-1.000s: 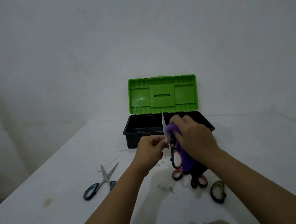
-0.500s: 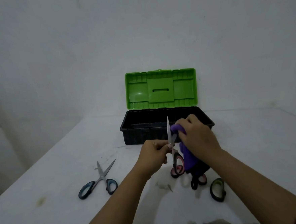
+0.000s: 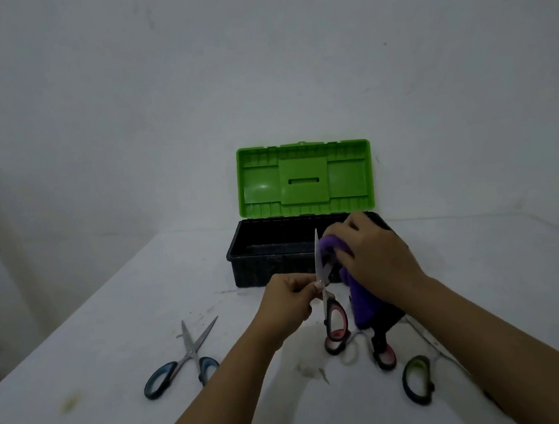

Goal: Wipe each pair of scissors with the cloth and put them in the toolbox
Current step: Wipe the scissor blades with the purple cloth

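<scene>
Pink-handled scissors (image 3: 333, 314) stand blades-up before the open toolbox (image 3: 268, 262), pinched near the pivot by the left hand (image 3: 289, 307); the right hand (image 3: 375, 258) grips a purple cloth (image 3: 360, 305) against one blade.

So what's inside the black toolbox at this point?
The toolbox interior shows only dark bare floor; no scissors visible. Its right end is hidden behind the right hand and purple cloth, so that part can't be checked.
</scene>
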